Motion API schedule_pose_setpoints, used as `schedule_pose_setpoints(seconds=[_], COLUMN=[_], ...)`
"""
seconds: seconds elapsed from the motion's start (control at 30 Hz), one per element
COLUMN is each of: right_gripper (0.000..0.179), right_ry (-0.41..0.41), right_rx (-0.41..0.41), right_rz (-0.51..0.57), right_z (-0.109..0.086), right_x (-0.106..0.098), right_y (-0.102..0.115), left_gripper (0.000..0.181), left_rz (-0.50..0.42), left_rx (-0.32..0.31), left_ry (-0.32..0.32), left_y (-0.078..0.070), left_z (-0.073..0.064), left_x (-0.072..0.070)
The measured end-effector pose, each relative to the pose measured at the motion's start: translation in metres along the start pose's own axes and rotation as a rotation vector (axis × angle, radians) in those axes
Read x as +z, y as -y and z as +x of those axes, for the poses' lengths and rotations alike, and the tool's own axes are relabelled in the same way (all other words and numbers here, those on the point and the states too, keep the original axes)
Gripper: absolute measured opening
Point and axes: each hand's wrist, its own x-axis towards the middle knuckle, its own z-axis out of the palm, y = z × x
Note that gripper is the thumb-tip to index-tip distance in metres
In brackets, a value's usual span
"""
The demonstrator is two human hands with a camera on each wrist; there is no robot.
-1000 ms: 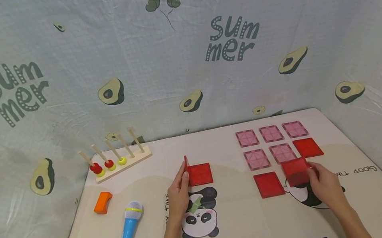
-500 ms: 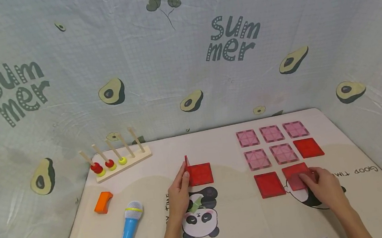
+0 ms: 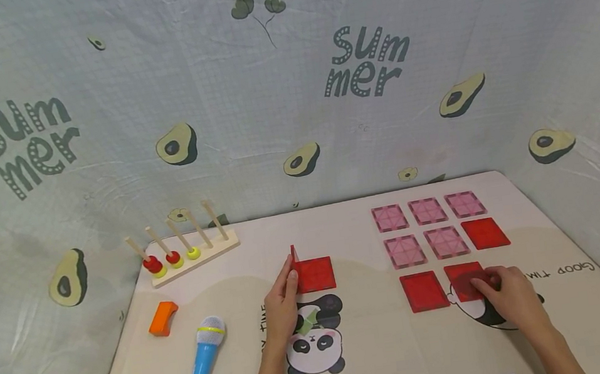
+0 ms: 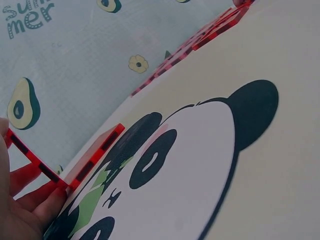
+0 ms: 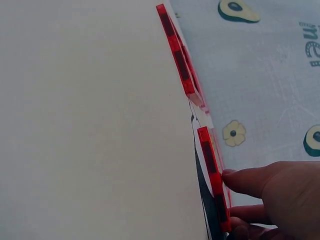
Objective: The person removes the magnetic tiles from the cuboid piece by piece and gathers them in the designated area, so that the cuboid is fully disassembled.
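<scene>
My left hand [image 3: 281, 306] holds a red magnetic tile [image 4: 37, 160] on edge, thumb on one side and fingers behind it. Its lower edge meets a flat red magnetic tile [image 3: 316, 274], so the two form a corner. Over on the right, my right hand [image 3: 510, 295] pinches another red magnetic tile [image 3: 465, 282] by its right side, thumb on the top face and fingers at the edge. In the right wrist view this tile [image 5: 212, 170] lies along the tabletop. Beside it lies a loose red tile [image 3: 424, 291], with one more red tile [image 3: 485, 233] behind.
Several pink tiles [image 3: 402, 252] lie in rows at the back right. On the left are a wooden peg stand [image 3: 198, 260] with rings, an orange arch block [image 3: 163, 319] and a blue toy microphone [image 3: 201, 370]. A printed curtain [image 3: 240, 81] hangs behind the table.
The tile in my right hand has come down from a raised tilt to lie flat beside the other red tile, and my thumb has shifted onto its top. My left hand stays put.
</scene>
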Motion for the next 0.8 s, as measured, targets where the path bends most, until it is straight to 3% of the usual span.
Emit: schedule_pose_setpoints(seconds=[0.17, 0.37, 0.53, 0.8], right_gripper=[0.052, 0.051, 0.051, 0.055], right_ry=[-0.005, -0.058, -0.099, -0.078], right_rx=[0.000, -0.059, -0.079, -0.105], right_rz=[0.008, 0.040, 0.081, 0.128], right_z=[0.002, 0.006, 0.009, 0.021], right_x=[-0.003, -0.007, -0.007, -0.004], right_y=[0.003, 0.013, 0.030, 0.058], left_gripper=[0.045, 0.045, 0.046, 0.046], left_rz=[-0.007, -0.035, -0.032, -0.048], left_rx=[-0.009, -0.010, -0.011, -0.036], left_ry=[0.005, 0.013, 0.007, 0.011], left_y=[-0.002, -0.002, -0.001, -0.001], left_z=[0.000, 0.000, -0.001, -0.002], left_x=[-0.001, -0.001, -0.001, -0.001])
